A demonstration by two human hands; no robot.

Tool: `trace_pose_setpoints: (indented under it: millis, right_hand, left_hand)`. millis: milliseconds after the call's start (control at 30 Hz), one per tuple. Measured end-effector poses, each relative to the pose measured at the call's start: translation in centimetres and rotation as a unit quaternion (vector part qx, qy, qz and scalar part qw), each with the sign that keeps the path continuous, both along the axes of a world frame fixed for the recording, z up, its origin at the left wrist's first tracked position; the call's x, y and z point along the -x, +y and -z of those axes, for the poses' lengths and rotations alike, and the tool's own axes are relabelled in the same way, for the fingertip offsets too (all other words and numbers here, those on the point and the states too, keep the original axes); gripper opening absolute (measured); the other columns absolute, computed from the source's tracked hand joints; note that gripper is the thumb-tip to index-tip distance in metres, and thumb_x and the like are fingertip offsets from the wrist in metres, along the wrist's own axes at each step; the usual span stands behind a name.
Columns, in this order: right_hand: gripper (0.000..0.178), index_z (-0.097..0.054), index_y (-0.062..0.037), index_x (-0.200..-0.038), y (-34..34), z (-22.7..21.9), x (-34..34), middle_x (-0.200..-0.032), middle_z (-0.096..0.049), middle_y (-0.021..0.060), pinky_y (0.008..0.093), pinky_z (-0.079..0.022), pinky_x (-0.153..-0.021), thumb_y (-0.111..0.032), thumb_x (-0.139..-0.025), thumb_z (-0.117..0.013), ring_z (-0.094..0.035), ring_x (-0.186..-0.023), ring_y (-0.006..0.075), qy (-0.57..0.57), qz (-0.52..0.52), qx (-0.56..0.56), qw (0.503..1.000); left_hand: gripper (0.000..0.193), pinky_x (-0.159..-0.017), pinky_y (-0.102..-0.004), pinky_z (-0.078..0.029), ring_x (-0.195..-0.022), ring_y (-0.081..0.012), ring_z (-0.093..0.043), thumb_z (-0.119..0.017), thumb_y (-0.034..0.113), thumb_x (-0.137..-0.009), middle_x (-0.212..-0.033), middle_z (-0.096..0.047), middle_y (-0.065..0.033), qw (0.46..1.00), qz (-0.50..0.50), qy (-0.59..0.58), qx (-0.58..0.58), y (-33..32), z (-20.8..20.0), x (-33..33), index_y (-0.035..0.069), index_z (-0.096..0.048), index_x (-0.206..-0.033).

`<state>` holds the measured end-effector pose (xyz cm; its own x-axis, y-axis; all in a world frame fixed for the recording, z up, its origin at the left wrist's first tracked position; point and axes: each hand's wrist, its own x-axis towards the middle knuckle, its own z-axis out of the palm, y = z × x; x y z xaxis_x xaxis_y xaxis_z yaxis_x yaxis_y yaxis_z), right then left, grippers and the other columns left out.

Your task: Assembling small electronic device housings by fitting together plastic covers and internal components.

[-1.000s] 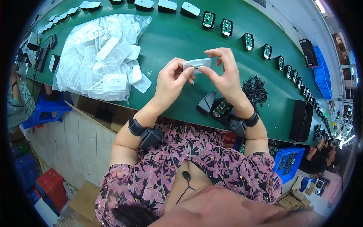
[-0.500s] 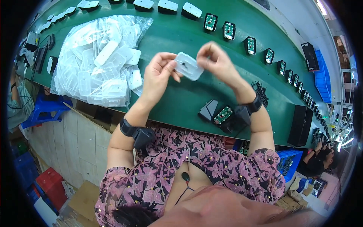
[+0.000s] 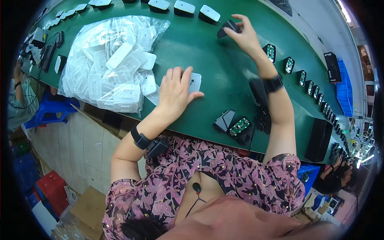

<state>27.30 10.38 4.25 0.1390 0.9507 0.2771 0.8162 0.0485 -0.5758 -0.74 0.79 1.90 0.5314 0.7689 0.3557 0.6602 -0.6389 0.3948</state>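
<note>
My left hand [image 3: 174, 93] lies over a white plastic cover [image 3: 195, 83], its fingers stretched out and the thumb apart. Part of the cover is hidden beneath the fingers, and a small dark part shows on it. At the far side of the green table, my right hand [image 3: 245, 37] grips a black plastic housing [image 3: 228, 29] between thumb and fingers. The housing is tilted, and its inside cannot be made out. To the right of that hand stands an open black housing with a green circuit board [image 3: 270, 53].
A clear bag of white covers [image 3: 102, 74] lies at left. White-topped housings [image 3: 184, 8] line the far edge; open ones [image 3: 289, 65] run right. Nearer are a grey-black case [image 3: 225, 121], a circuit-board unit [image 3: 240, 126], small black parts [image 3: 262, 119] and a black box [image 3: 319, 140].
My right hand has left the white cover, reached to the far row and taken hold of a black housing. My left hand has lowered with the cover and opened over it.
</note>
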Motion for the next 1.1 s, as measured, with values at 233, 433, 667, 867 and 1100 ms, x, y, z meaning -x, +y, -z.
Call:
trace_pose_setpoints:
  millis: [233,433,667,867,1100]
  right_hand:
    - [0.041,-0.057,-0.0040,-0.120,-12.8,-0.6,0.8,-0.110,-0.058,0.0115,0.0345,-0.046,-0.093,-0.007,-0.080,-0.068,-0.058,-0.104,0.0253,0.095,-0.106,0.024,0.990]
    - [0.035,-0.060,-0.0027,-0.116,-14.4,-0.5,1.8,-0.115,-0.061,0.0150,0.0381,-0.047,-0.092,-0.007,-0.082,-0.067,-0.058,-0.107,0.0328,-0.016,-0.129,-0.029,0.991]
    - [0.035,-0.061,-0.0047,-0.115,-13.1,-1.3,5.9,-0.113,-0.062,0.0127,0.0382,-0.049,-0.090,-0.010,-0.081,-0.067,-0.058,-0.105,0.0310,-0.027,-0.255,-0.056,0.965]
    - [0.033,-0.061,-0.0045,-0.115,-12.7,-2.6,6.2,-0.111,-0.062,0.0123,0.0346,-0.050,-0.089,-0.009,-0.082,-0.067,-0.059,-0.105,0.0269,-0.094,-0.260,-0.040,0.960]
    - [0.034,-0.045,-0.0004,-0.123,-14.3,-3.5,7.0,-0.111,-0.061,0.0102,0.0324,-0.052,-0.087,-0.014,-0.095,-0.060,-0.062,-0.097,0.0159,0.552,-0.181,0.171,0.796]
  left_hand:
    - [0.057,-0.092,-0.0414,-0.044,-0.106,-0.0340,-0.051,-0.071,0.006,-0.075,-0.115,-0.054,-0.0160,0.993,0.079,-0.080,0.031,0.1,0.6,-0.9,0.001,-0.049,-0.127]
    - [0.052,-0.099,-0.0394,-0.043,-0.113,-0.0323,-0.054,-0.061,-0.010,-0.075,-0.119,-0.059,-0.0159,0.969,0.183,-0.146,0.081,1.5,1.3,-1.1,0.002,-0.053,-0.125]
    - [0.056,-0.101,-0.0400,-0.043,-0.121,-0.0331,-0.051,-0.053,-0.013,-0.078,-0.131,-0.055,-0.0155,0.968,0.138,-0.199,0.068,0.8,1.3,0.3,0.005,-0.051,-0.131]
    - [0.050,-0.100,-0.0378,-0.044,-0.119,-0.0321,-0.053,-0.054,-0.007,-0.083,-0.132,-0.054,-0.0156,0.968,0.122,-0.210,0.064,0.8,1.6,0.7,0.005,-0.051,-0.132]
    - [0.046,-0.093,-0.0286,-0.048,-0.111,-0.0160,-0.057,-0.058,0.013,-0.095,-0.132,-0.056,-0.0085,0.736,0.164,-0.486,0.442,-0.8,-0.8,-1.0,0.002,-0.043,-0.137]
